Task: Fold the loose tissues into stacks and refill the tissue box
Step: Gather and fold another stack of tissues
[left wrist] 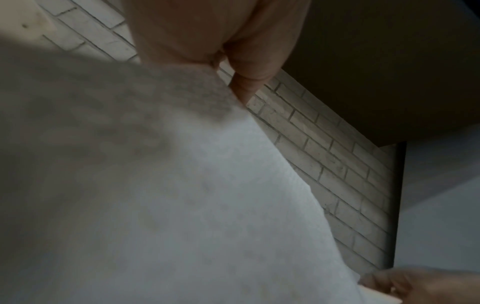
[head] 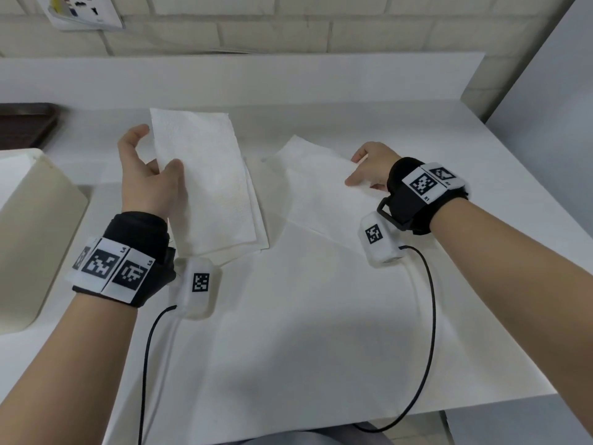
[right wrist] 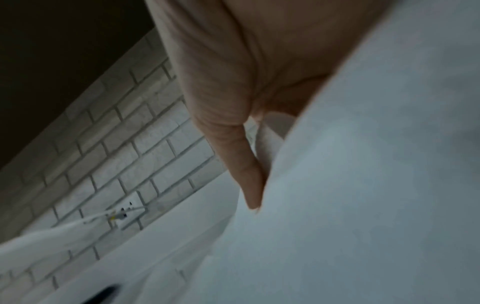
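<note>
The left hand [head: 150,175] holds a folded tissue [head: 205,184] lifted above the white table [head: 321,316], with the thumb pressed on the upper face near the left long edge and the fingers behind the sheet; the index finger stands free at the top left corner. Beneath this tissue lies a stack of folded tissues [head: 256,229], edges roughly aligned, resting flat on the table. The right hand [head: 369,168] pinches the right corner of a loose tissue [head: 317,194], thumb on top and fingers curled beneath, and part of the sheet is raised off the surface. In the right wrist view a finger [right wrist: 246,164] lies along the paper edge. The material is thin, soft, white paper with a fine embossed grain; it appears very light, limp and easily creased or torn. A single sheet is likely to sag and flutter when held by one corner, so a hold along an edge or at two corners should keep it flat; light pressure should suffice. A folded sheet looks stiffer and keeps its rectangular shape in the hand. A cream, smooth-walled container [head: 41,232], probably the tissue box, stands at the left, beside the left forearm. A dark tray [head: 22,123] sits at the far left.
</note>
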Demonstrator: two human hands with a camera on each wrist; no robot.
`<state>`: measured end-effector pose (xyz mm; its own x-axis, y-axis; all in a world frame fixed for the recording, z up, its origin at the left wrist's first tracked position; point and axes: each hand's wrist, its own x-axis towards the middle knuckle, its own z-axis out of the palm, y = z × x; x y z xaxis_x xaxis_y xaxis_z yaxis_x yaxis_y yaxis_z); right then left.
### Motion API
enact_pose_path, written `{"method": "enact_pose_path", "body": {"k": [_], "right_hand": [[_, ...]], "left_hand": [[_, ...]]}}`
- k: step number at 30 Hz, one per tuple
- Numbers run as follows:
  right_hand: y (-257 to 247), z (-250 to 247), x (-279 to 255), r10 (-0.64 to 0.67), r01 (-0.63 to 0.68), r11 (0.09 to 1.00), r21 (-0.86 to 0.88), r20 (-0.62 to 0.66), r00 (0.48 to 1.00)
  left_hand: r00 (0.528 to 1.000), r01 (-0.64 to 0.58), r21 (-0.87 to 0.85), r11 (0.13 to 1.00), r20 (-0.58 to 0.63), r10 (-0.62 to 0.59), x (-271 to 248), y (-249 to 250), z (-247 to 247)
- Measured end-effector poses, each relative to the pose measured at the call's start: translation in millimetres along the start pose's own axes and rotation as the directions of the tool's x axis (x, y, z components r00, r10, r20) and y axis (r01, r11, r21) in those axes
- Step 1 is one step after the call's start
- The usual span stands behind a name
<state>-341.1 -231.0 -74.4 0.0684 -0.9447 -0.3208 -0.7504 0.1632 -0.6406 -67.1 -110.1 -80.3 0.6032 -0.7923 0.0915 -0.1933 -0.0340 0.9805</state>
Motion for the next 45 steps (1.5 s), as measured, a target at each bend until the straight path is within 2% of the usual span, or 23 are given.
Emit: {"method": "enact_pose_path", "body": {"k": [5,9,11,14,17,20,24,28,31,33,38,40,42,45], "right_hand": [[-5.1,-6.1,-2.3,-0.094,0.125,0.949,0.288,-0.12,0.988],[-6.2,-8.0,-7.3,-0.305,0.36,0.924,0.133,-0.314,0.899],[-6.2,-9.1,-6.1,-0.35,0.415,0.902,0.118,-0.362,0.864],[-13.0,-15.1,-4.0,-0.349,0.451,0.881,0.139,-0.452,0.821],[-24.0,-24.0,-9.4,-0.419,0.557,0.814,0.166,-0.497,0.76],[-37.2,-30.8,-26.5,-0.559,0.662,0.738,0.131,-0.432,0.708],[-54.4,-33.9,-55.0,-0.746,0.778,0.61,0.147,-0.226,0.627],[-68.3,-32.8,-79.0,-0.814,0.807,0.561,0.185,-0.05,0.578],[-74.1,-31.5,-90.0,-0.848,0.82,0.516,0.247,0.013,0.529],[-76.6,-30.6,-94.0,-0.857,0.825,0.497,0.269,0.005,0.515],[-80.5,-25.0,-96.0,-0.848,0.832,0.493,0.255,-0.075,0.525],[-80.2,-24.9,-97.6,-0.847,0.83,0.485,0.275,-0.086,0.524],[-78.9,-26.7,-97.8,-0.839,0.829,0.472,0.299,-0.136,0.527],[-78.2,-29.3,-95.8,-0.804,0.828,0.496,0.264,-0.22,0.552]], "left_hand": [[0.998,-0.049,0.078,0.996,0.041,0.046,-3.3,1.4,1.6],[0.997,-0.024,0.091,0.996,0.074,0.017,-2.4,-0.4,4.6],[0.997,-0.015,0.09,0.996,0.081,0.008,-1.8,-1.5,5.5],[0.997,-0.004,0.069,0.998,0.073,-0.001,-0.3,-2.1,5.4],[0.997,-0.022,0.049,0.999,0.077,0.018,-1.4,1.4,5.4],[0.994,-0.085,0.079,0.993,0.075,0.079,-1.8,9.6,6.3],[0.974,-0.205,0.121,0.971,0.118,0.191,-0.2,27.0,9.3],[0.925,-0.325,0.091,0.941,0.241,0.295,-3.7,41.7,15.1],[0.872,-0.379,0.041,0.925,0.35,0.342,-16.2,52.4,20.0],[0.837,-0.371,-0.035,0.928,0.421,0.35,-27.4,58.6,22.9],[0.778,-0.24,-0.235,0.942,0.534,0.332,-49.1,62.5,30.8],[0.748,-0.254,-0.27,0.929,0.554,0.365,-53.7,61.3,31.9],[0.743,-0.267,-0.267,0.926,0.555,0.374,-56.5,60.7,32.3],[0.778,-0.229,-0.281,0.932,0.523,0.349,-59.0,57.7,33.4]]}}
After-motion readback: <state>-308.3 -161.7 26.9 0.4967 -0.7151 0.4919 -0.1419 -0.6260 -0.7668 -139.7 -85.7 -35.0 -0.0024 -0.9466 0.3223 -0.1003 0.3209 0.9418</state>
